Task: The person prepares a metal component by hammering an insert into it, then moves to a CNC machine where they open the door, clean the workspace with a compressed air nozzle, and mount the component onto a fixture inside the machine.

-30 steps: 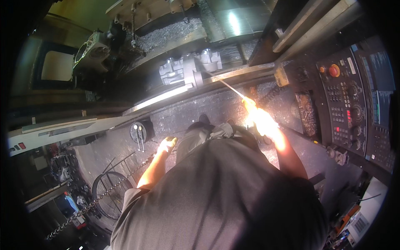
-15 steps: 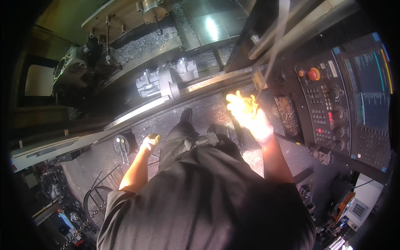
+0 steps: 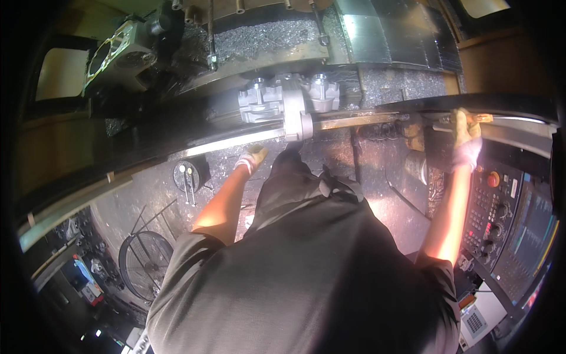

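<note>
My right hand [image 3: 465, 133], in a light work glove, reaches far right to the edge of the machine's sliding door [image 3: 519, 125]. Its fingers are hooked over that edge, beside a small orange-brown piece [image 3: 482, 118]. My left hand [image 3: 254, 158], also gloved, hangs in front of the machine with loosely bent fingers and nothing visible in it. Just beyond it, grey metal castings [image 3: 259, 105] sit at the machine's front sill, with a rounded grey metal part [image 3: 296, 115] standing between them.
Metal chips [image 3: 265, 35] cover the machine's inside, under hanging bolts. A control panel [image 3: 492, 218] with buttons and a screen stands at right, below my forearm. A round fan [image 3: 144, 265] is on the floor at left, near a black round stand [image 3: 190, 172].
My right hand has moved right and outward to the door edge. The door has shifted right, so more of the machine's inside shows. My left hand has risen closer to the sill.
</note>
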Motion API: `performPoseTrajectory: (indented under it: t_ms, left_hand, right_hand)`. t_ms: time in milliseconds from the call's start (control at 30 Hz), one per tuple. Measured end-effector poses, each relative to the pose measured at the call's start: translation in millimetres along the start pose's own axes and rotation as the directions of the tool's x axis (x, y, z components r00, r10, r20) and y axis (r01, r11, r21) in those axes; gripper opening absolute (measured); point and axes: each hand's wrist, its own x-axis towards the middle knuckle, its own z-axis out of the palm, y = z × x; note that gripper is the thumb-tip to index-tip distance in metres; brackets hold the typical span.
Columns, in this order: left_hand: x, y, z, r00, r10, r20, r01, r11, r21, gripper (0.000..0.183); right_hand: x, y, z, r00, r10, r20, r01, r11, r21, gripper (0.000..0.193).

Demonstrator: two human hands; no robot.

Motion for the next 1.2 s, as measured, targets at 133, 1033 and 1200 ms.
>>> performPoseTrajectory:
  t_ms: [133, 1033, 1200]
  left_hand:
    - [37.9, 40.7, -16.8, 0.994, 0.099, 0.041, -0.097, 0.994, -0.06, 0.061]
    - [90.2, 231.0, -24.5, 0.839, -0.519, 0.163, 0.486, 0.581, -0.653, 0.066]
    - [84.9, 257.1, -46.3, 0.876, -0.468, 0.116, 0.397, 0.564, -0.724, 0.053]
  right_hand:
    - [-43.0, -58.5, 31.8, 0.965, 0.245, -0.092, -0.262, 0.89, -0.374, 0.038]
    - [-356.8, 61.1, 23.1, 0.249, 0.968, 0.023, -0.968, 0.25, -0.017, 0.042]
    - [-351.9, 72.3, 19.9, 0.257, 0.966, 0.017, -0.966, 0.256, 0.037, 0.041]
